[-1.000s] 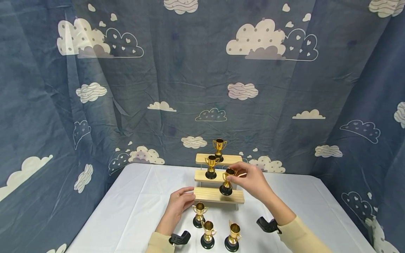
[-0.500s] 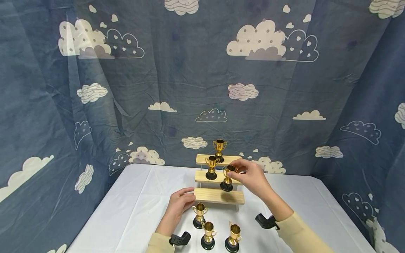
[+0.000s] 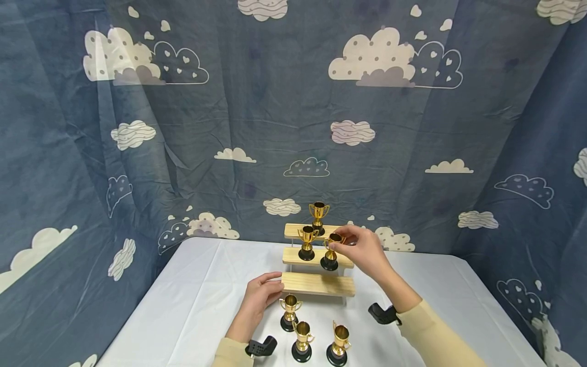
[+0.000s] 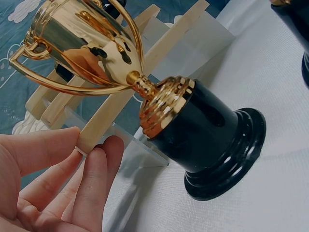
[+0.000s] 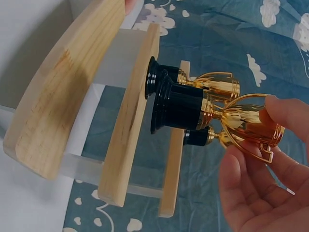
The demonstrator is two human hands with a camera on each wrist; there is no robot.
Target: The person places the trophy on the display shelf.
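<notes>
My right hand [image 3: 364, 252] pinches a small gold trophy [image 5: 248, 121] by its cup, thumb on one side and fingers on the other. The trophy's black base is close over the right part of the middle wooden step [image 5: 126, 125]. On that step's left part stands another trophy [image 3: 307, 243], and one more trophy [image 3: 318, 216] stands on the top step [image 3: 298, 231]. My left hand [image 4: 72, 179] pinches the left end of the bottom step [image 3: 317, 284] of the tiered display stand. In the left wrist view a near trophy [image 4: 188, 130] overlaps part of the stand.
On the white-covered table [image 3: 183, 316], in front of the stand, stand three trophies: a left one [image 3: 289, 312], a middle one [image 3: 301, 340] and a right one [image 3: 338, 344]. A blue cloud-print curtain [image 3: 275, 102] hangs behind the table and at its sides.
My right hand has moved the trophy up and back, from over the bottom step to the middle step. The left hand keeps its place at the bottom step's end.
</notes>
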